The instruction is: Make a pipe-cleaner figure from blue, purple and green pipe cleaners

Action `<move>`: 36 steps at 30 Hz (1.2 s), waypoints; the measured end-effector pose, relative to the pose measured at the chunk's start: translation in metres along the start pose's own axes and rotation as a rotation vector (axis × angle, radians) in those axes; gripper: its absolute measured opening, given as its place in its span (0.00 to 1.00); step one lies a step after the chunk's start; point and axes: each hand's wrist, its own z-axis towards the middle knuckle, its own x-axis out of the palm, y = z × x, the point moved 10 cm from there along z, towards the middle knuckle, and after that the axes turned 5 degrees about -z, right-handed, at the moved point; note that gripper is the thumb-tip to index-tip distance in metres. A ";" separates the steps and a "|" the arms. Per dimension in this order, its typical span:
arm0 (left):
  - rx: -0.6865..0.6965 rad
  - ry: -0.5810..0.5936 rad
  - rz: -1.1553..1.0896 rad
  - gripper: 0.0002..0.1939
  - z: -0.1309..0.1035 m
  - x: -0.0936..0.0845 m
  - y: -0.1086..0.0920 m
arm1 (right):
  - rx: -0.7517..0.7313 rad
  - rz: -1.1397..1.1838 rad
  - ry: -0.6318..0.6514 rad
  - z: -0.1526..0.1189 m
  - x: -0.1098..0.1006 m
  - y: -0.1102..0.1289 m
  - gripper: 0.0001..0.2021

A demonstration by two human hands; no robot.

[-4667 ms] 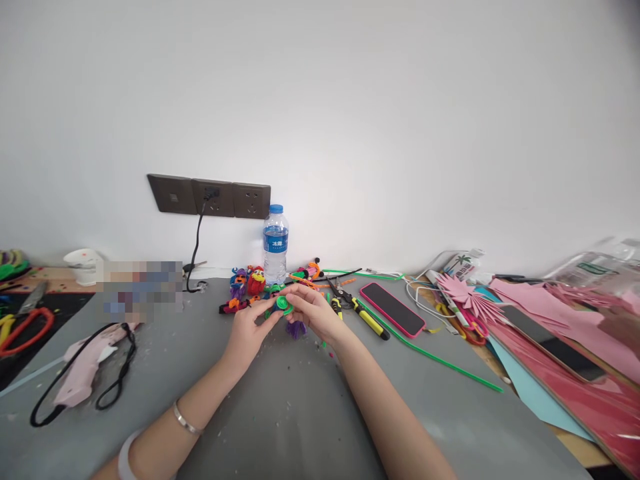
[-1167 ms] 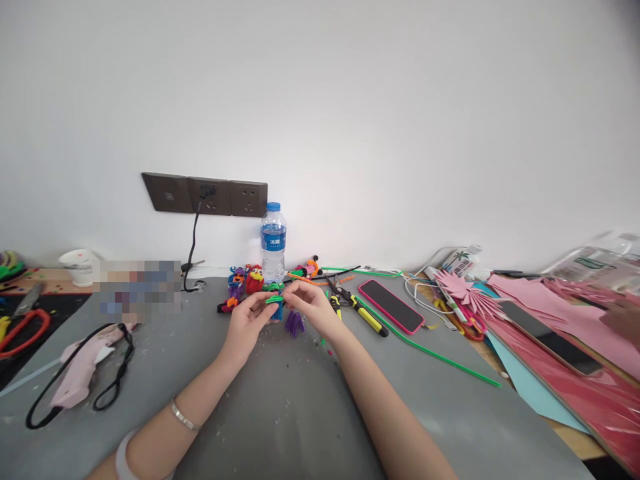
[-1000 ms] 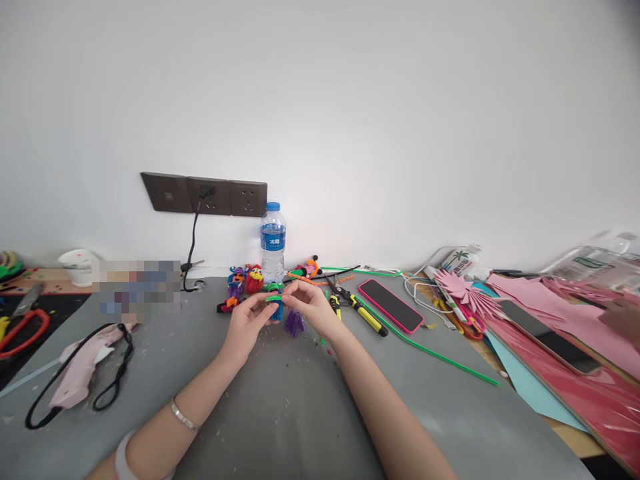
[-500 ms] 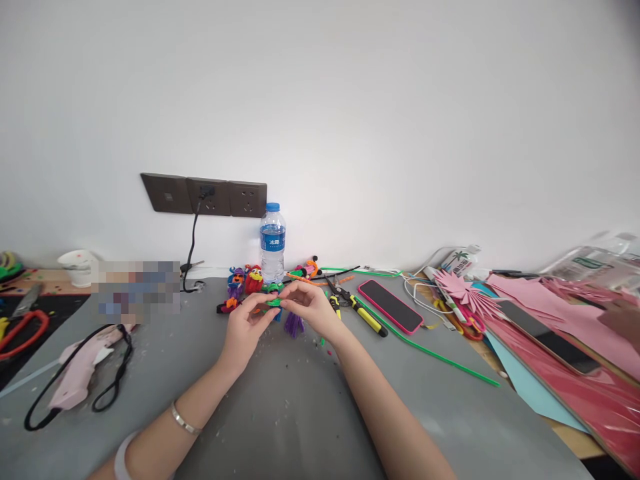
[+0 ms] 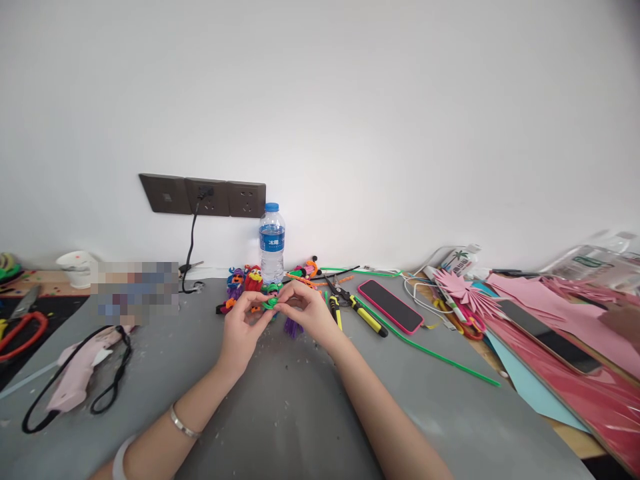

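Observation:
Between my two hands is a small coil of green pipe cleaner [image 5: 271, 303], pinched from both sides. My left hand [image 5: 241, 328] grips its left side with thumb and index finger. From the right, my right hand [image 5: 311, 312] holds it between thumb and fingertips, which hide part of it. Just behind my hands sit colourful pipe-cleaner figures, among them a red one [image 5: 253, 279] and a purple-and-blue one [image 5: 235, 283]. A purple tassel-like bundle [image 5: 293, 327] hangs or lies below my right fingers; I cannot tell which.
A water bottle [image 5: 272, 247] stands by the wall. Yellow-black pliers [image 5: 367, 316], a pink-cased phone [image 5: 390, 306] and a long green pipe cleaner [image 5: 450, 362] lie right. A pink glue gun [image 5: 80, 377] with black cord lies left, near red-handled scissors [image 5: 30, 333]. Another person's hand [image 5: 623, 320] shows far right.
The green coil has turned in my fingers and now shows more of its round face. My hands have shifted very slightly left, still pinching it.

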 end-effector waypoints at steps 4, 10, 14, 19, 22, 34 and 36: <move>0.045 0.011 0.041 0.08 0.000 0.000 -0.004 | -0.008 0.005 0.015 -0.001 0.002 0.004 0.11; 0.066 0.047 0.058 0.09 0.001 0.004 -0.008 | 0.055 -0.027 -0.001 -0.002 0.000 0.000 0.10; 0.043 0.020 0.039 0.16 0.001 0.003 -0.004 | 0.033 -0.078 -0.029 -0.001 -0.004 0.001 0.11; 0.013 0.002 -0.032 0.16 0.002 0.002 0.001 | 0.017 -0.070 -0.023 -0.001 -0.005 0.002 0.09; 0.014 0.025 -0.043 0.14 0.002 0.005 0.000 | 0.021 -0.066 -0.020 -0.001 -0.004 0.003 0.09; -0.212 0.067 -0.155 0.13 0.002 0.012 0.021 | 0.050 -0.097 -0.171 -0.001 -0.025 -0.006 0.09; -0.274 0.044 -0.233 0.10 0.001 0.013 0.025 | 0.029 -0.131 -0.161 -0.001 -0.023 -0.004 0.09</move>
